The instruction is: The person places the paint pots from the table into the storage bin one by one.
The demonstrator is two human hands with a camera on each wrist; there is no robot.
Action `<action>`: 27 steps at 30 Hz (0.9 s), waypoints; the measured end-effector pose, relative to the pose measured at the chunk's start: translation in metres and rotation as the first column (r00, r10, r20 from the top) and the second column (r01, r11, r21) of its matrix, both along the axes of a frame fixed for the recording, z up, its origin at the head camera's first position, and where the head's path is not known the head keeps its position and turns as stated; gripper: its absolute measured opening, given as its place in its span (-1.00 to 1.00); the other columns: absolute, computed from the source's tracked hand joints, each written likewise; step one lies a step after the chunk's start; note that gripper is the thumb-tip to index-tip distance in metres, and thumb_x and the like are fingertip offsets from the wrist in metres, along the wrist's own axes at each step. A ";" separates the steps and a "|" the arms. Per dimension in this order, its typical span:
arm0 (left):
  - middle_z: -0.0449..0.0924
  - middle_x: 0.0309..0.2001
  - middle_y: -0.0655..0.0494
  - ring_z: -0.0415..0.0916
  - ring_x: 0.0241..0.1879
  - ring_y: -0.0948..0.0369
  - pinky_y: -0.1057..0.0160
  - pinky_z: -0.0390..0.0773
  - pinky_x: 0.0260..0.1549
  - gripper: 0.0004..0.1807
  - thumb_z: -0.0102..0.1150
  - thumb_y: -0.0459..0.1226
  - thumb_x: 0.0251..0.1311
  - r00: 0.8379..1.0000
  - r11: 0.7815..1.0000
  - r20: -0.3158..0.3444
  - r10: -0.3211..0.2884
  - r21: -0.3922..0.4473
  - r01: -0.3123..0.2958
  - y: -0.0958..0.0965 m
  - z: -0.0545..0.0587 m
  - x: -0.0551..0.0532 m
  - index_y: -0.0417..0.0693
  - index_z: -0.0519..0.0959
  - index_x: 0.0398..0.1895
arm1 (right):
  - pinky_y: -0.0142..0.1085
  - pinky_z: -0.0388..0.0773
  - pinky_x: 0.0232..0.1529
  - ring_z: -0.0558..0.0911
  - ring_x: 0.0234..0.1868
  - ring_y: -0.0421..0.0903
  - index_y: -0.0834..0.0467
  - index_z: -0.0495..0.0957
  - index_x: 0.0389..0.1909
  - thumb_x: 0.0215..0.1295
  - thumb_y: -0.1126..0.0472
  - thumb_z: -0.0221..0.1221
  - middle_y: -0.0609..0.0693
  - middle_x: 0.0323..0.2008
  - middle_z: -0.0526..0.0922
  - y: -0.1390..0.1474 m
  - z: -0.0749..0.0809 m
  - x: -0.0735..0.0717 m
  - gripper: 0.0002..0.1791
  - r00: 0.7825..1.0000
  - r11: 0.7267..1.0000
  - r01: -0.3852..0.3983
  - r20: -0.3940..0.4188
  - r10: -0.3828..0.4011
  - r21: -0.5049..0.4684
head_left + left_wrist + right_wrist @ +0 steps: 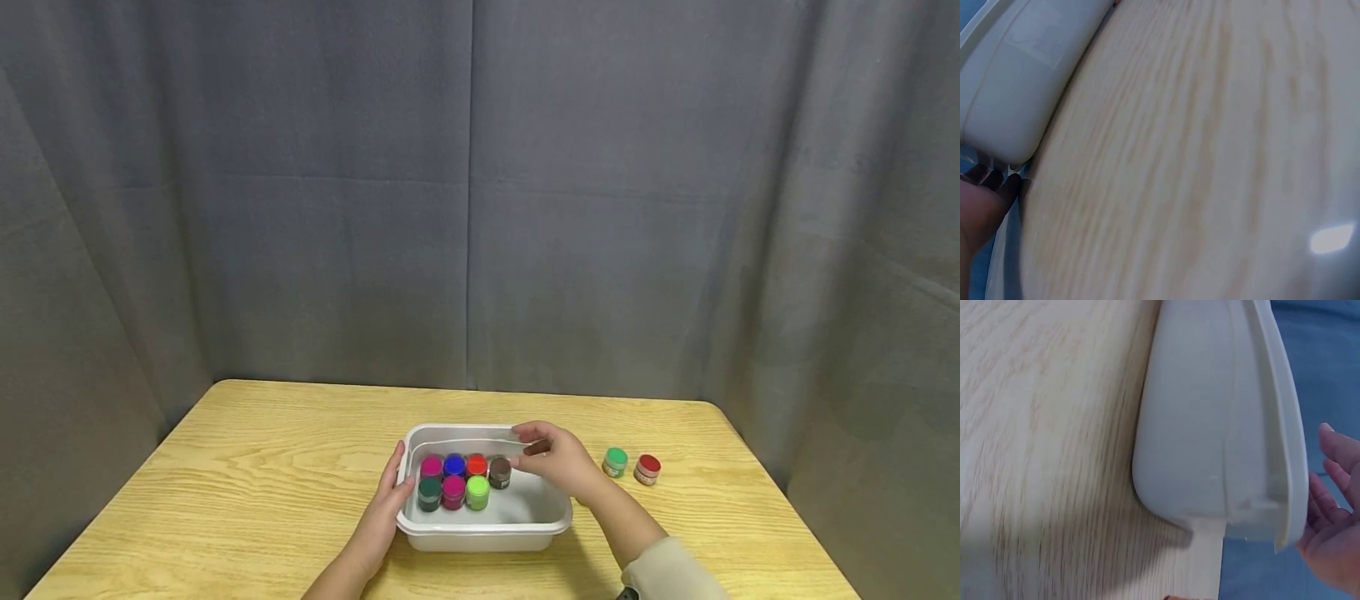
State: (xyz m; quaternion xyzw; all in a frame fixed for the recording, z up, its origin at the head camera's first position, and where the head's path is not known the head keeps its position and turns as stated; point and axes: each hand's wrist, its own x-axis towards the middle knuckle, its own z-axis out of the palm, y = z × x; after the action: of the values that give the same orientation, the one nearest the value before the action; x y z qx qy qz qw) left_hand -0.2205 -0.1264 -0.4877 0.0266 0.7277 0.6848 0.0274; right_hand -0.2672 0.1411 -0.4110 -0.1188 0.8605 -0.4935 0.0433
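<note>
A white plastic tub (491,542) stands on the table with several small jars in it, in two rows toward its left side. My left hand (384,512) grips the tub's left end, thumb over the rim and fingers along the outside; in the left wrist view that hand (985,203) is at the tub's corner. Over the tub's right part reaches my right hand (558,458), thumb and fingers spread apart, the thumb tip right beside a brown jar (500,473). A light green jar (477,492) and a red jar (476,465) sit left of the brown one.
Right of the tub, a green-lidded jar (616,462) and a dark red-lidded jar (647,469) stand on the wooden table (300,467). An orange edge (1179,597) shows at the bottom of the right wrist view. Grey curtains (337,208) hang behind and at both sides.
</note>
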 end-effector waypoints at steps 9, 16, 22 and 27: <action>-0.31 0.60 -0.13 -0.41 0.55 -0.23 -0.44 -0.34 0.38 -0.32 -0.24 -0.13 0.49 1.000 1.000 0.007 0.000 0.002 0.000 -0.001 0.000 -0.002 0.18 -0.17 0.59 | -0.10 0.65 0.03 0.58 0.10 0.07 0.19 0.54 0.15 0.20 0.22 0.34 0.17 0.08 0.61 0.024 0.003 0.002 -0.53 0.996 0.996 0.081 -0.020 -0.082 -0.021; -0.31 0.60 -0.14 -0.42 0.55 -0.23 -0.43 -0.35 0.38 -0.32 -0.24 -0.14 0.49 1.000 1.000 0.008 -0.004 0.007 0.004 0.000 0.001 0.000 0.16 -0.17 0.59 | -0.10 0.64 0.07 0.54 0.16 0.10 0.16 0.53 0.16 0.22 0.19 0.34 0.16 0.14 0.58 0.048 -0.002 0.006 -0.52 0.991 0.991 0.131 -0.014 -0.132 -0.023; -0.32 0.60 -0.14 -0.43 0.55 -0.23 -0.44 -0.36 0.38 -0.31 -0.25 -0.13 0.49 1.000 1.000 0.002 -0.009 0.014 0.009 -0.001 0.001 0.000 0.16 -0.19 0.59 | -0.07 0.61 0.10 0.51 0.19 0.12 0.16 0.52 0.18 0.20 0.14 0.34 0.17 0.14 0.57 0.066 -0.010 0.009 -0.48 0.984 0.984 0.176 -0.016 -0.176 0.001; -0.32 0.60 -0.13 -0.44 0.55 -0.23 -0.44 -0.36 0.38 -0.31 -0.24 -0.12 0.49 1.000 1.000 0.008 -0.009 0.011 0.009 -0.001 0.001 0.000 0.16 -0.19 0.59 | -0.04 0.60 0.11 0.48 0.21 0.13 0.20 0.50 0.19 0.21 0.15 0.34 0.23 0.20 0.52 0.075 -0.019 0.012 -0.47 0.980 0.980 0.197 0.004 -0.197 -0.001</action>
State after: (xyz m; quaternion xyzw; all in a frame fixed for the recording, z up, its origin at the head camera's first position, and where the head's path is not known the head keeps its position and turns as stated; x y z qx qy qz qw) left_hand -0.2208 -0.1272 -0.4870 0.0273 0.7238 0.6887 0.0331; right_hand -0.2552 0.2162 -0.4300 -0.0323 0.8677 -0.4960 -0.0042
